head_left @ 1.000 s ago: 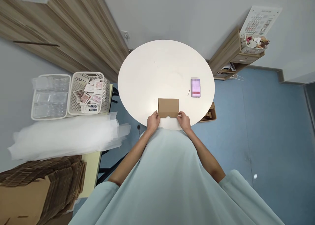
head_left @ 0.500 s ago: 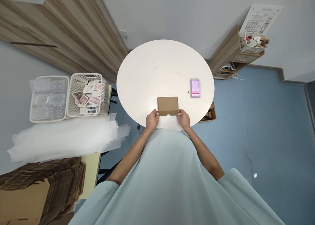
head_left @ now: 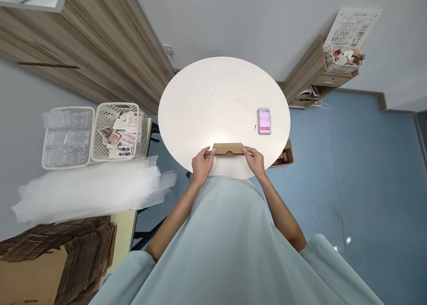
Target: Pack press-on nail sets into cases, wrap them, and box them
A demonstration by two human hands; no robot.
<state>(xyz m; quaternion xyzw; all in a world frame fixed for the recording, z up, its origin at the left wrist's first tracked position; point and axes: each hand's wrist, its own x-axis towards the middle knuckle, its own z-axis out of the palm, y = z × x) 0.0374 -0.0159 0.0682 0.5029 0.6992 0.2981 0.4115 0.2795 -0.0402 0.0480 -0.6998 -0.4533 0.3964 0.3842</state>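
Observation:
A small brown cardboard box (head_left: 228, 148) is near the front edge of the round white table (head_left: 213, 100). Only a narrow strip of it faces me, with a dark half-round notch in the middle of its lower edge. Whether the whole box is tipped or just its lid is raised, I cannot tell. Thumb and fingers of my left hand (head_left: 202, 166) grip its left end. At the opposite end, my right hand (head_left: 255, 161) pinches the right corner.
A phone (head_left: 264, 121) lies on the table's right side. Leftward stand a basket of small cards (head_left: 115, 131), a basket of clear plastic packs (head_left: 68, 138), a pile of white sheets (head_left: 90, 189) and stacked flat cardboard (head_left: 80, 256). An open carton (head_left: 283, 156) sits below the table's right edge.
The box's broad top faced me before; now a narrow strip shows. Both hands have shifted slightly outward and stay at its ends.

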